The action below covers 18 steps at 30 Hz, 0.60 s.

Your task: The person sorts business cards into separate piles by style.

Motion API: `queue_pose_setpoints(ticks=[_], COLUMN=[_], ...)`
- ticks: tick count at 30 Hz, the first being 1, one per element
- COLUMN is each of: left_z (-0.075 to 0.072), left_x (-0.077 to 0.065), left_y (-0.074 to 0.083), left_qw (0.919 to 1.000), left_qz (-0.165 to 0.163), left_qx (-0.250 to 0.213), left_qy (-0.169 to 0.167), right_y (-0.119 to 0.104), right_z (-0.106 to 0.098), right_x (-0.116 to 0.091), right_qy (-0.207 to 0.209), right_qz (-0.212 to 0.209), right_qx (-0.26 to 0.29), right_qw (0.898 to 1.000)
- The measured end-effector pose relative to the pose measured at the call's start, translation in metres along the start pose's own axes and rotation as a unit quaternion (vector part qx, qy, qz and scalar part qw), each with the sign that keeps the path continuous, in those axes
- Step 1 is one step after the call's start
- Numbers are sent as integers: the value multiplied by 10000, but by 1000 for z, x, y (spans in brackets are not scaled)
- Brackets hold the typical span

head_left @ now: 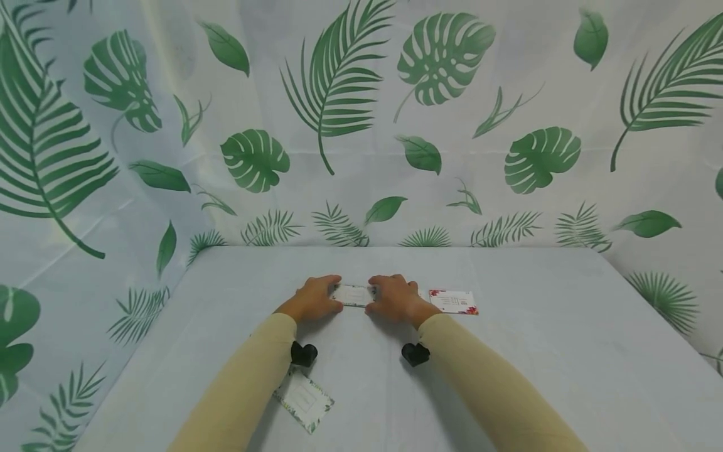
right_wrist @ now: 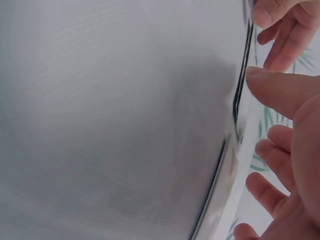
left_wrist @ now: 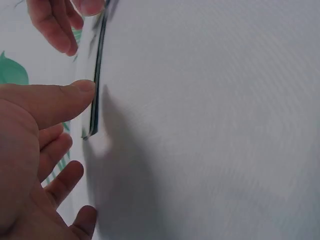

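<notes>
A small white card (head_left: 354, 295) with a leafy print lies on the table between my two hands. My left hand (head_left: 318, 299) holds its left end, thumb on the near edge and fingers towards the far side. At the right end, my right hand (head_left: 397, 299) grips it the same way. In the left wrist view the card (left_wrist: 90, 60) is seen nearly edge-on, with dark lines along its near edge and the left thumb against it. The right wrist view shows the right thumb (right_wrist: 272, 87) touching that edge; the card's print is too oblique to read there.
A white card with red flower corners (head_left: 454, 302) lies just right of my right hand. Nearer, a card with a green leaf border (head_left: 305, 400) lies askew, partly under my left forearm. Leaf-printed cloth (head_left: 361, 157) rises behind the white table (head_left: 536, 351).
</notes>
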<state>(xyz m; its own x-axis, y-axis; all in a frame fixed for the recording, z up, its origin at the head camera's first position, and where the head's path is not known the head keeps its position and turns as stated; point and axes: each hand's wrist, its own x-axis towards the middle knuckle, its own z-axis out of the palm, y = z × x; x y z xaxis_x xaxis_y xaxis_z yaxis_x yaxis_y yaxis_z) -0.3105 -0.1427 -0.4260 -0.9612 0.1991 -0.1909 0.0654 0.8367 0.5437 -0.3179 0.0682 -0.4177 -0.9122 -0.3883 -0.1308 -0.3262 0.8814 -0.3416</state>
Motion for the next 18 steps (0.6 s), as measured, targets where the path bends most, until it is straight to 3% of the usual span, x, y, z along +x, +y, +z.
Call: queue_pose_setpoints(ticks=[8,18], left_z=[-11,-16], left_x=[-27,-88], left_y=[-5,-19], left_qw=[9998,9930], left_qz=[115,668], left_qx=[10,-553], left_qy=[-183,-802], right_y=[-6,-17], right_z=[-6,10], right_x=[-21,-65], right_qy=[-38,-382], right_qz=[-307,-1165], right_qx=[560,872], right_qw=[9979,9886])
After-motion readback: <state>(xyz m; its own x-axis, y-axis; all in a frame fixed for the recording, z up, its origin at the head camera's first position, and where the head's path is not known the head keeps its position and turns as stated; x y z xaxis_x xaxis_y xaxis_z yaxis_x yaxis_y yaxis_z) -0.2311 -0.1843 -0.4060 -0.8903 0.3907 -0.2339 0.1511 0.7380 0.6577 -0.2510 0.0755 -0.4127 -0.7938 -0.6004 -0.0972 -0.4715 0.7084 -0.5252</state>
